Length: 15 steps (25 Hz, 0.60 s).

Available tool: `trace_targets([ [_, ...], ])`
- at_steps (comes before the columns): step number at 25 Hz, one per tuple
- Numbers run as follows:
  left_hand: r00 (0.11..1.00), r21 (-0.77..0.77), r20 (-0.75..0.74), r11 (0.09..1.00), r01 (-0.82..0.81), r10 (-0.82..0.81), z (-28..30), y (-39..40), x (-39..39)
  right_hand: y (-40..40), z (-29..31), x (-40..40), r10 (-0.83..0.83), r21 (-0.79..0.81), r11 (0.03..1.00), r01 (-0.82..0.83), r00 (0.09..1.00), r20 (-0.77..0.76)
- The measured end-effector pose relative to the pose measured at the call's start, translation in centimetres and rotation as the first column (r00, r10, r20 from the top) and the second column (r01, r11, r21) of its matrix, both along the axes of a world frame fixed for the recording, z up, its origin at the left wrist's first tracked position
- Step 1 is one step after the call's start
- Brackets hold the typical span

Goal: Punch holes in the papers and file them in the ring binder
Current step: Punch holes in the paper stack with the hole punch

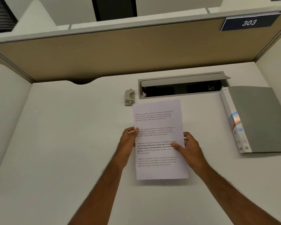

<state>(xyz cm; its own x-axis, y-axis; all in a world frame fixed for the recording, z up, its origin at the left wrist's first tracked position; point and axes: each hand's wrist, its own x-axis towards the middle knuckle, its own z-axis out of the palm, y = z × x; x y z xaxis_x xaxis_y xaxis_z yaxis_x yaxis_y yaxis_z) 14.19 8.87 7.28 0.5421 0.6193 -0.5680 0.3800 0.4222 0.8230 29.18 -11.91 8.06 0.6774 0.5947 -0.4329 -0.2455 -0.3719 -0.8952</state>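
My left hand [128,140] and right hand [187,147] pinched the papers [159,125] by their side edges; punch [129,97] just beyond, binder [256,119] well right.

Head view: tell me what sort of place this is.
Probably an office or library study cubicle: a tan partition panel bearing a 303 number plate, and a white desk with a cable hatch.

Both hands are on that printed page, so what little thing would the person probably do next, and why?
Probably carry the white printed paper sheets up and left to the small grey metal hole punch. The left hand and right hand pinch the sheets' side edges, no punched holes are visible, the punch stands just beyond the top left corner, and the grey ring binder lies closed at the right.
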Motion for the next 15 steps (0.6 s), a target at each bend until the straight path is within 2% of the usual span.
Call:
trace_targets([
  [2, 0.997, -0.150, 0.077, 0.988, 0.036, -0.025, 0.7, -1.8, -1.6, -0.7, 0.5, -0.7, 0.008, 0.016, 1.000, -0.008, 1.000, -0.013],
  [3, 0.994, -0.162, 0.097, 0.985, 0.067, -0.051, 1.1, -2.6, -2.4, -1.0, 0.6, -1.1, 0.013, 0.018, 1.000, -0.013, 1.000, -0.013],
  [9, 0.988, 0.038, 0.038, 0.988, 0.149, -0.150, 2.5, -5.3, -4.8, -3.3, 1.0, -3.0, 0.037, 0.005, 0.999, -0.037, 0.998, 0.044],
  [15, 0.981, 0.211, 0.101, 0.967, 0.141, -0.165, 6.4, -6.5, -4.6, -4.1, 4.2, -3.0, 0.009, 0.115, 0.993, -0.029, 0.985, 0.171],
])
